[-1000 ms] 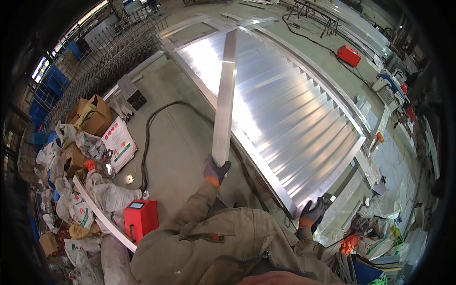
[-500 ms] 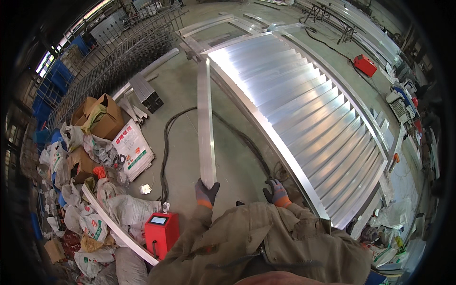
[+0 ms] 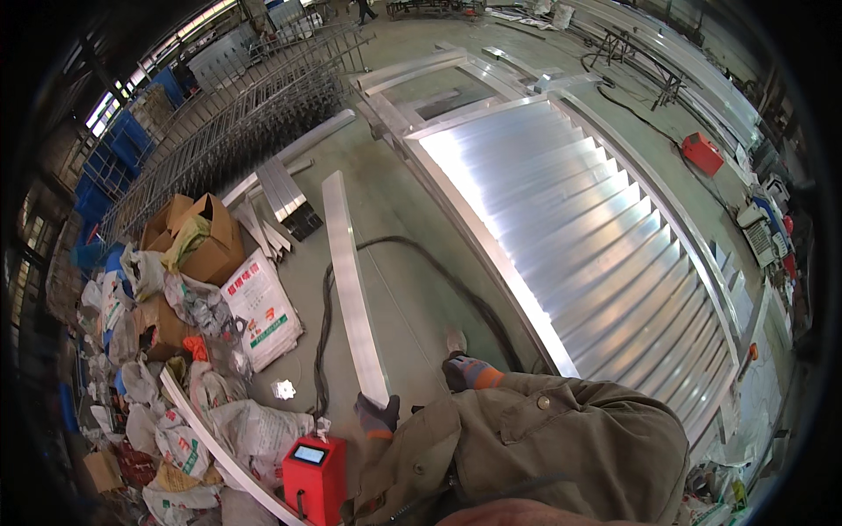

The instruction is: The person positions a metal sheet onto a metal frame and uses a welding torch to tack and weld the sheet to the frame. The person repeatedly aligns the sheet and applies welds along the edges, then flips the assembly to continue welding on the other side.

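Observation:
My left hand (image 3: 378, 414), in a grey glove with an orange cuff, is closed around the near end of a long silvery metal bar (image 3: 349, 285). The bar points away from me over the floor, its far end left of the slatted metal panel (image 3: 596, 237). My right hand (image 3: 465, 373), gloved alike, holds nothing; its fingers look loosely bent and apart. It hovers in front of my body, left of the panel's near corner, with a shoe tip (image 3: 456, 340) showing just beyond it.
A black cable (image 3: 421, 248) loops across the floor under the bar. By my left arm stands a red box with a small screen (image 3: 314, 478). Filled bags (image 3: 189, 447), a cardboard box (image 3: 210, 241) and stacked metal profiles (image 3: 288, 197) lie to the left. Another red box (image 3: 702, 153) sits far right.
The bar's far end has swung left, away from the panel's corner, with my left hand still on its near end. My right hand has moved left, away from the panel. The view has shifted.

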Demonstrator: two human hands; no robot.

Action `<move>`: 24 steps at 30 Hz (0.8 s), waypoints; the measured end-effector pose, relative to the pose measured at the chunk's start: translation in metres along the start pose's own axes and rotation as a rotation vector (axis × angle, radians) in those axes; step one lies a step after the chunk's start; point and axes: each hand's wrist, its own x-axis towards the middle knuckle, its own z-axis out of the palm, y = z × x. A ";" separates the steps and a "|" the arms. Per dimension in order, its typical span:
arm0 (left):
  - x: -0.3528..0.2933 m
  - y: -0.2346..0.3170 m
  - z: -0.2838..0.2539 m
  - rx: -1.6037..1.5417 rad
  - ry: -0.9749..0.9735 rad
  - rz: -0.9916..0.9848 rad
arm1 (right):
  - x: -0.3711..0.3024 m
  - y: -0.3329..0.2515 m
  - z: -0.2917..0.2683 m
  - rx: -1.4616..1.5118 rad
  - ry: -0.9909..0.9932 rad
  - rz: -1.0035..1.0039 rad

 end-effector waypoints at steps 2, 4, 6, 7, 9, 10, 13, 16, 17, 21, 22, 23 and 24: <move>0.043 0.025 0.008 0.073 -0.004 0.009 | 0.044 0.003 -0.041 0.005 -0.004 0.006; 0.090 0.056 0.018 0.109 -0.027 -0.028 | 0.083 0.001 -0.083 0.004 0.006 0.034; 0.139 0.088 0.028 0.095 -0.050 0.047 | 0.111 0.003 -0.130 -0.013 0.117 -0.044; 0.162 0.102 0.035 0.094 -0.058 0.086 | 0.125 0.005 -0.153 -0.030 0.145 -0.053; 0.208 0.130 0.052 0.113 -0.037 0.124 | 0.157 0.009 -0.198 -0.027 0.154 -0.009; 0.225 0.141 0.058 0.121 -0.019 0.166 | 0.169 0.008 -0.214 -0.019 0.154 0.017; 0.280 0.172 0.084 -0.021 -0.111 0.164 | 0.208 0.010 -0.258 0.015 0.261 0.019; 0.330 0.202 0.108 0.046 -0.153 0.222 | 0.242 0.016 -0.292 0.056 0.276 0.105; 0.345 0.211 0.113 0.076 -0.086 0.328 | 0.251 0.017 -0.300 0.083 0.263 0.168; 0.409 0.253 0.130 0.130 -0.090 0.431 | 0.282 0.025 -0.335 0.086 0.412 0.231; 0.428 0.263 0.135 0.151 -0.070 0.491 | 0.290 0.029 -0.345 0.080 0.452 0.219; 0.449 0.274 0.142 0.144 -0.127 0.435 | 0.299 0.033 -0.355 0.074 0.494 0.208; 0.472 0.285 0.149 0.130 -0.163 0.422 | 0.310 0.037 -0.365 0.068 0.551 0.186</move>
